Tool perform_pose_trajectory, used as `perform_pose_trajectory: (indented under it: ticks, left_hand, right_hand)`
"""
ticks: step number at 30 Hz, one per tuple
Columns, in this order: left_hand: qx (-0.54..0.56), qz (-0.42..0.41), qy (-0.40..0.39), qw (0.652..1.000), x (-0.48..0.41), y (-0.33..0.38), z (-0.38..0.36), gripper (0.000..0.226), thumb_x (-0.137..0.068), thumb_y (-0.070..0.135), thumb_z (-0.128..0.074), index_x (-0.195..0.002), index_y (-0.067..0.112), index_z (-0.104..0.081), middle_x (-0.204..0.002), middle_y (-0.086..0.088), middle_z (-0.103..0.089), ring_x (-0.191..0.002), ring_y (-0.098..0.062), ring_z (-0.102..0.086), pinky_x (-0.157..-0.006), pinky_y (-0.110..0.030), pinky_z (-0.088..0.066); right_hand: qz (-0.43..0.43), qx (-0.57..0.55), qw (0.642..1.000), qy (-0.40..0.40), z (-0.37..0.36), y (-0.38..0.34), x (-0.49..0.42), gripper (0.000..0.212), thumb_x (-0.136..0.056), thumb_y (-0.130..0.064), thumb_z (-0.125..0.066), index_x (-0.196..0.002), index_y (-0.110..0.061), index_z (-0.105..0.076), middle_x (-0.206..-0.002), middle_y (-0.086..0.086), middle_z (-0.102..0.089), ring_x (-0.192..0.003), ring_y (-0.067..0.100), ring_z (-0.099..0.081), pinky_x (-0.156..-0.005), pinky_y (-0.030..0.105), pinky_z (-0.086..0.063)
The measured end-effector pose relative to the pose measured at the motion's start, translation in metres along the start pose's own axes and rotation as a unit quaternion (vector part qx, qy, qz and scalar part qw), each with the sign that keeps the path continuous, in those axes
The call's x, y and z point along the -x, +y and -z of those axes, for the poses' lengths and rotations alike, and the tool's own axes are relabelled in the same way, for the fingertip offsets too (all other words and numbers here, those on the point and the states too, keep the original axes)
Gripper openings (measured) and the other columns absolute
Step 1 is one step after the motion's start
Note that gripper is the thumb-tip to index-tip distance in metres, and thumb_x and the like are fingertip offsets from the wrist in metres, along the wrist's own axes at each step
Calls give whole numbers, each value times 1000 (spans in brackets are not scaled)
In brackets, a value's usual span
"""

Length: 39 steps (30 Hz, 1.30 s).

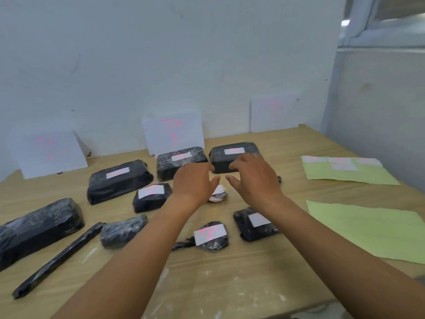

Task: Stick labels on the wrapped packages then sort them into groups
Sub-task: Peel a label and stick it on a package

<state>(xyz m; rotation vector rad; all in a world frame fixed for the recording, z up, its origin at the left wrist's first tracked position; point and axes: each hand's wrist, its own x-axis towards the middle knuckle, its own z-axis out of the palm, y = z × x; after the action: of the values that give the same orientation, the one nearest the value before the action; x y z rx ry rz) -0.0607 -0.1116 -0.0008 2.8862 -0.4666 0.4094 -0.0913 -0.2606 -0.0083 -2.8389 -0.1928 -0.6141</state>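
Both hands hover empty above the table: the left hand (195,183) and right hand (253,178) show fingers loosely spread and slightly curled, thumbs close together, gripping nothing. A small labelled package (219,195) lies just below the left fingertips, and a large unlabelled package (39,226) lies well to their left. Labelling appears unfinished, so the next move likely calls for taking a label from the green sheet (340,171), well right of the right fingers.

Wooden table (230,284), pale wall (161,54), window corner (391,12).
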Motion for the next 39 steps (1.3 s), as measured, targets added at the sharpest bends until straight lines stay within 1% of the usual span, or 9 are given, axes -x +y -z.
perform_pose_trajectory:
  ticks: [3, 7, 11, 14, 21, 28, 33, 37, 39]
  left_hand:
    - [19, -40, -6, 999, -13, 35, -10, 41, -93, 46, -50, -127, 25, -58, -125, 6, -63, -116, -17, -56, -94, -35, -45]
    - [48, -86, -14, 995, -32, 77, -28, 43, -92, 48, -50, -127, 24, -57, -123, 5, -63, -117, -17, -55, -93, -35, -47]
    - [78, -139, -26, 987, -49, 122, -48, 43, -92, 46, -51, -128, 23, -56, -127, 4, -61, -121, -16, -50, -97, -35, -43]
    - [72, -174, -21, 982, -58, 152, -66, 41, -95, 41, -47, -131, 22, -53, -131, 4, -57, -124, -16, -46, -99, -31, -38]
    - [117, -183, -51, 975, -85, 208, -109, 52, -95, 46, -46, -139, 19, -43, -141, 2, -46, -133, -15, -34, -104, -28, -31]
    - [139, -192, -99, 966, -110, 236, -139, 58, -96, 46, -44, -145, 18, -32, -153, 3, -29, -143, -13, -19, -112, -28, -23]
    - [146, -198, -132, 960, -126, 243, -155, 58, -97, 43, -41, -148, 18, -26, -158, 3, -17, -147, -14, -5, -115, -32, -17]
    - [137, -209, -156, 956, -127, 242, -165, 58, -99, 41, -36, -148, 12, -25, -158, -4, -16, -147, -19, -7, -117, -31, -11]
    - [128, -213, -153, 957, -127, 241, -169, 57, -100, 42, -32, -148, 11, -25, -158, -5, -17, -146, -20, -8, -117, -31, -9]
  right_hand:
    - [-38, 15, 999, 4, 10, 38, 9, 35, -95, -40, -50, -124, -21, -57, -126, -1, -53, -115, 21, -44, -85, 30, -41]
    - [-85, 26, 996, 6, 19, 86, 22, 35, -94, -40, -52, -122, -20, -58, -124, 0, -54, -114, 21, -45, -85, 31, -40]
    - [-135, 40, 990, 10, 27, 134, 32, 36, -93, -42, -53, -121, -20, -59, -123, 0, -56, -115, 23, -46, -86, 33, -40]
    - [-172, 47, 984, 8, 30, 166, 39, 38, -92, -42, -54, -121, -18, -59, -123, 1, -57, -114, 23, -48, -87, 35, -40]
    - [-260, 58, 963, -28, 27, 239, 52, 41, -93, -44, -52, -126, -21, -56, -129, -1, -55, -117, 21, -47, -89, 33, -40]
    - [-271, 40, 961, -24, 20, 276, 47, 38, -94, -42, -50, -125, -20, -55, -127, 0, -55, -118, 22, -46, -91, 34, -40]
    - [-260, -12, 966, -10, 8, 289, 33, 34, -94, -37, -54, -122, -19, -58, -125, -1, -58, -117, 21, -47, -93, 36, -40]
    - [-257, -7, 966, -10, -1, 292, 23, 34, -91, -42, -56, -116, -20, -62, -119, -1, -61, -112, 23, -49, -89, 38, -42]
    - [-266, -3, 964, -5, -5, 294, 20, 35, -89, -45, -59, -112, -21, -64, -116, -2, -61, -110, 23, -49, -87, 38, -43]
